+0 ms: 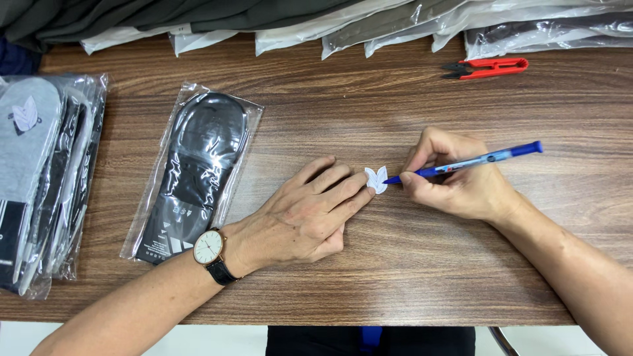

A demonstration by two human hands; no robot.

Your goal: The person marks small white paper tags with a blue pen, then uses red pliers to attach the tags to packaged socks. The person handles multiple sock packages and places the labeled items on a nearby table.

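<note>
Tag (376, 178), a small white leaf-shaped paper piece, lies flat on the wooden table (395, 264) near its middle, between the two hands. Left hand (300, 217) rests palm down on the wood, fingers stretched out toward the right and held close together; its fingertips (359, 190) press the tag's left edge to the table. The wrist carries a watch (210, 248) with a white face and dark strap, and the bare forearm runs off to the lower left. Right hand (455, 175) is curled in a writing grip, thumb and first fingers pinching a blue pen (471, 161); the pen slants down to the left, its tip touching the tag's right side, its cap end pointing up and right. That forearm leaves at the lower right. Left of the left hand lies a dark sock pack (194, 171) in clear plastic, with a stack of packs (46, 178) at the table's left edge. Red snips (488, 67) lie well apart at the upper right, below bagged garments (395, 26) along the far edge.
</note>
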